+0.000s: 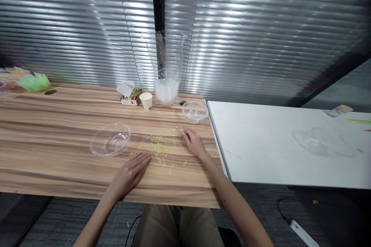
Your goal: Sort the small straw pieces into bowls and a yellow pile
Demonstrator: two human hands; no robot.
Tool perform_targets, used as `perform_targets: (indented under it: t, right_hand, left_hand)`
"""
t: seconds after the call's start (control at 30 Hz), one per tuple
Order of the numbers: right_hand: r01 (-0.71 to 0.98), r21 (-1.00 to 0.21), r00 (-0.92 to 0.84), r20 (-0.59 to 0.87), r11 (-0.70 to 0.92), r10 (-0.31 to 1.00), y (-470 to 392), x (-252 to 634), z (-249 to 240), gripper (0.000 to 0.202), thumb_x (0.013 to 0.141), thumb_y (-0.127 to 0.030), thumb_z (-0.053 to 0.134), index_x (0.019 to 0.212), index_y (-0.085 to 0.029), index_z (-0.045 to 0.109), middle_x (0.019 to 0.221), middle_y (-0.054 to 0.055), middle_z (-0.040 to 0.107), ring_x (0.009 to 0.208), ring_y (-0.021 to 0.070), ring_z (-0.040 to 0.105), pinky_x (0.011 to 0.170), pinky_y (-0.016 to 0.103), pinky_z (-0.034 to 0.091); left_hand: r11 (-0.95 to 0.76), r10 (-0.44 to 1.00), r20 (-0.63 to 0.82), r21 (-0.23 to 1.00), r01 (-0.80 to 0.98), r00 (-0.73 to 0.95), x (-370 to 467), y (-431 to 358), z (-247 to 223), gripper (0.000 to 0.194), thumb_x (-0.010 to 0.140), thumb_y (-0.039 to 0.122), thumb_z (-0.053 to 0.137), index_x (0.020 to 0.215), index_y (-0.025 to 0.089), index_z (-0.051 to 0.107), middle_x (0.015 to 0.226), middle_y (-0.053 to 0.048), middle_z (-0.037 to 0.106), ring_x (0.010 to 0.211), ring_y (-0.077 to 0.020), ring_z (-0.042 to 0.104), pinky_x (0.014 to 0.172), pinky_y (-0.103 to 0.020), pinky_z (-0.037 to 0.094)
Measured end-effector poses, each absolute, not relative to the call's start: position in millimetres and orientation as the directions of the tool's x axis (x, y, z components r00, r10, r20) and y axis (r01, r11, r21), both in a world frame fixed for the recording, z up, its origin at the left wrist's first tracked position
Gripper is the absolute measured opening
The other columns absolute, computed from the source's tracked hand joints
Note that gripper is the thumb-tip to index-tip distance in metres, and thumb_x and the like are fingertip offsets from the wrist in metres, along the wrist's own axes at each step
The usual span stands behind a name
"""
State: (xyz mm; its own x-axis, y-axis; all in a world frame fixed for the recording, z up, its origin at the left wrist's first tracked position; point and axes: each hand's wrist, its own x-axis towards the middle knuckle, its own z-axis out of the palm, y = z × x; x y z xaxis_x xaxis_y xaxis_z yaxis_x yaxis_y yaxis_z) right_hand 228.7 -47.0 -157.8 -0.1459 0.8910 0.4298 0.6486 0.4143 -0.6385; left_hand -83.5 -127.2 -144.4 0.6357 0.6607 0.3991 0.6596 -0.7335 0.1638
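Small yellow and green slivers lie scattered in a loose patch on the wood-grain table. My left hand rests flat on the tabletop at the patch's left edge, fingers stretched out side by side. On the far right side of the patch, my right hand touches the table with its fingers loosely extended and slightly bent; I see nothing held in it. A clear plastic bowl sits beyond my left hand. Another clear bowl stands just past my right hand.
At the back are a tissue box, a paper cup and a clear bag with stacked bowls. Colourful bagged material lies far left. A white table adjoins on the right, with clear plastic pieces on it.
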Motion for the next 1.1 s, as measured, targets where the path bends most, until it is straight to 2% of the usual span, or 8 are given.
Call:
perform_targets:
  t: [0.13,0.23,0.33,0.47,0.7,0.8,0.93,1.1]
  right_hand:
    - [0.653,-0.635,-0.145,0.43,0.413,0.891,-46.4,229.1,-158.6,0.035,0.098,-0.029,0.041,0.127,-0.018,0.055,0.11,0.01,0.067,0.103,0.0226,0.061,0.091,0.038,0.048]
    - [0.653,-0.632,-0.155,0.43,0.419,0.89,-46.3,229.0,-158.8,0.034,0.098,-0.029,0.041,0.126,-0.018,0.056,0.115,0.01,0.065,0.106,0.0228,0.059,0.093,0.037,0.047]
    - [0.647,-0.633,-0.165,0.428,0.425,0.889,-46.3,228.9,-158.7,0.034,0.098,-0.029,0.04,0.125,-0.017,0.056,0.114,0.01,0.065,0.106,0.0226,0.06,0.094,0.038,0.046]
    - [0.644,-0.634,-0.162,0.433,0.427,0.887,-46.2,228.3,-159.2,0.034,0.098,-0.028,0.04,0.126,-0.017,0.055,0.111,0.011,0.066,0.104,0.0227,0.06,0.093,0.038,0.047]
    - [0.657,-0.613,-0.157,0.459,0.439,0.874,-45.3,226.2,-158.6,0.031,0.098,-0.027,0.04,0.121,-0.017,0.059,0.118,0.012,0.064,0.109,0.0231,0.059,0.095,0.039,0.047]
    - [0.663,-0.606,-0.159,0.46,0.44,0.874,-44.6,225.9,-158.3,0.031,0.097,-0.026,0.041,0.121,-0.018,0.059,0.118,0.011,0.064,0.109,0.0229,0.059,0.095,0.039,0.047]
    - [0.662,-0.608,-0.16,0.455,0.437,0.876,-43.1,226.7,-160.7,0.032,0.098,-0.027,0.041,0.122,-0.019,0.059,0.119,0.011,0.064,0.108,0.0225,0.06,0.095,0.039,0.047]
    - [0.653,-0.615,-0.168,0.451,0.442,0.877,-42.2,227.8,-163.1,0.031,0.098,-0.029,0.041,0.12,-0.019,0.059,0.119,0.01,0.063,0.108,0.0221,0.06,0.095,0.038,0.047]
  left_hand:
    - [-0.756,0.633,0.383,0.124,0.642,0.672,-82.6,-142.9,-144.7,0.057,0.096,0.016,0.038,0.15,0.022,0.02,0.139,-0.007,0.05,0.13,-0.0229,0.045,0.113,-0.046,0.031]
    - [-0.741,0.649,0.39,0.127,0.659,0.654,-84.8,-151.9,-145.7,0.061,0.097,0.016,0.037,0.151,0.02,0.011,0.139,-0.009,0.049,0.13,-0.0217,0.045,0.115,-0.047,0.026]
    - [-0.706,0.68,0.413,0.148,0.693,0.605,-90.5,-148.4,-146.9,0.056,0.099,0.018,0.032,0.151,0.022,0.011,0.14,-0.009,0.049,0.131,-0.0216,0.043,0.114,-0.049,0.026]
    - [-0.607,0.751,0.436,0.161,0.778,0.495,-93.2,-125.9,-148.3,0.051,0.1,0.028,0.03,0.149,0.022,0.017,0.143,-0.01,0.044,0.137,-0.0266,0.033,0.109,-0.051,0.033]
    - [-0.605,0.755,0.394,0.114,0.788,0.524,-85.8,-102.2,-152.2,0.05,0.098,0.036,0.037,0.144,0.016,0.031,0.137,-0.016,0.05,0.125,-0.0284,0.05,0.107,-0.052,0.035]
    - [-0.651,0.709,0.417,0.079,0.755,0.569,-88.8,-113.0,-154.9,0.052,0.098,0.032,0.037,0.147,0.018,0.026,0.134,-0.015,0.053,0.122,-0.0271,0.053,0.111,-0.055,0.026]
    - [-0.725,0.648,0.399,0.06,0.686,0.649,-90.2,-136.1,-151.8,0.06,0.098,0.022,0.039,0.151,0.02,0.012,0.134,-0.011,0.054,0.122,-0.0221,0.053,0.117,-0.052,0.01]
    - [-0.733,0.652,0.4,0.117,0.67,0.644,-78.0,-141.8,-139.2,0.059,0.098,0.02,0.037,0.151,0.022,0.012,0.136,-0.009,0.052,0.122,-0.0214,0.053,0.116,-0.052,0.014]
